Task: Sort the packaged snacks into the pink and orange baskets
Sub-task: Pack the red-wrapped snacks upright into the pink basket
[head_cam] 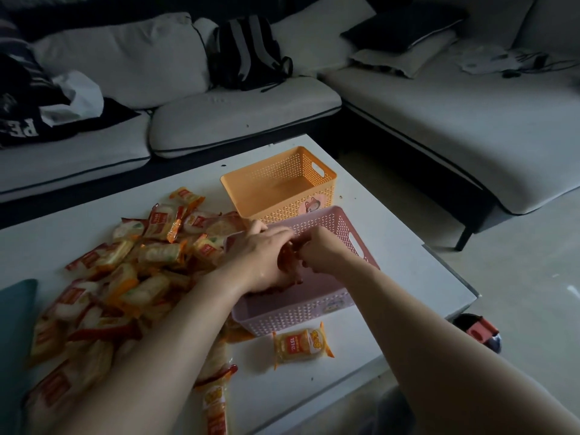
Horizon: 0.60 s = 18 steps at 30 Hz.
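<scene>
Sorting looks barely begun, as I judge it from my remote seat. On the left of the white table (37,240) lies a big loose pile of packaged snacks (110,277) in orange and red wrappers, none of it sorted yet. Right of the pile, the left hand (262,262) reaches down into the pink basket, its fingers curled round a reddish packet (290,257). One orange-wrapped packet (303,345) lies alone on the table just in front of that basket. The right hand (323,251) meets the left from the other side, fingertips drawn together and pinching the same reddish packet, so both hands hold it low inside the basket. The next move, I think, calls for both hands to let go so the packet settles there. Then one hand should go back to the pile, and the dim light will make the wrapper colours hard to tell apart. The orange basket (326,196), touching the pink one on its far side, holds nothing I can see. The pink basket (342,227) shows a bare near corner, and the hands hide the rest of its floor.
</scene>
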Tool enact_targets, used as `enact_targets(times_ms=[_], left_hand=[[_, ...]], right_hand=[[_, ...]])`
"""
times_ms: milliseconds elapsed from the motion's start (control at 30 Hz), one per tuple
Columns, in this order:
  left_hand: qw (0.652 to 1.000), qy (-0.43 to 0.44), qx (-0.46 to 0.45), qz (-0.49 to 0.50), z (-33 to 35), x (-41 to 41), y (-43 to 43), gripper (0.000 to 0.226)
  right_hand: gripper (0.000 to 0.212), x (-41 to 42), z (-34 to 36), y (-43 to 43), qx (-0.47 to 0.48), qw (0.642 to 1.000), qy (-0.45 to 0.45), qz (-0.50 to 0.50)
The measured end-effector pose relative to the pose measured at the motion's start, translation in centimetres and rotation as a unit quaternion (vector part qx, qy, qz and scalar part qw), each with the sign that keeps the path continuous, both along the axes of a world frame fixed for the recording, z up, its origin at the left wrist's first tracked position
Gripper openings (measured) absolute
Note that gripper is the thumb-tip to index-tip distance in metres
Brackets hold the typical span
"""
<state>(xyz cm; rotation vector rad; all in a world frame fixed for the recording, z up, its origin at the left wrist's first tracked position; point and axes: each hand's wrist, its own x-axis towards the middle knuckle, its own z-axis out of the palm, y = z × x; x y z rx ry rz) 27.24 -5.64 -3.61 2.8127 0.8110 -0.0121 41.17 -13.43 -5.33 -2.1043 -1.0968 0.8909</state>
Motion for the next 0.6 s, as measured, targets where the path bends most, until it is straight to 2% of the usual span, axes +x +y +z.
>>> enact_targets(times_ms=[100,233,333,433,600], left_hand=[[0.995,-0.073,0.065,-0.008,-1.3,-0.6,-0.3,0.065],[0.989,-0.076,0.129,-0.004,-1.7,-0.9,-0.6,0.037],[0.994,-0.069,0.088,0.002,-1.4,-1.1,-0.6,0.046],[0.992,-0.120,0.034,0.018,-0.5,-2.3,-0.8,0.059],[0.976,-0.202,0.003,0.074,0.4,-6.3,-0.7,0.034]], right_hand=[[0.029,0.1,0.1,0.0,-0.031,0.999,0.005,-0.007],[0.028,-0.3,0.4,-0.4,-0.005,1.000,-0.030,-0.002],[0.030,-0.4,0.6,-0.4,-0.011,0.999,-0.044,0.022],[0.034,-0.3,1.2,-0.3,-0.005,0.996,-0.083,0.020],[0.036,-1.2,3.0,-1.0,0.042,0.988,-0.144,-0.024]])
